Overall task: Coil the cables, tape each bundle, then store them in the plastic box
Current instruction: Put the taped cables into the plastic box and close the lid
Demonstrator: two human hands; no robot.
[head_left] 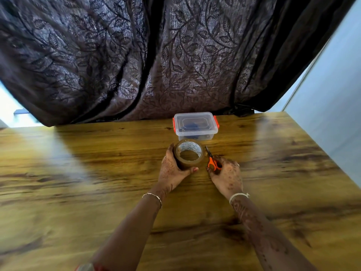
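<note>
A clear plastic box (196, 132) with orange latches stands at the far middle of the wooden table (78, 173), its lid on. Dark blue shapes show through its wall. Just in front of it lies a roll of brown packing tape (189, 154), flat on the table. My left hand (172, 169) grips the roll from its left side, thumb against the near edge. My right hand (226, 173) holds small orange-handled scissors (212, 160) by the handles, blades pointing away toward the box. No loose cable is in view on the table.
A dark leaf-patterned curtain (156, 55) hangs behind the table's far edge. A pale wall (332, 94) runs along the right. Bare wood stretches left and right of my hands.
</note>
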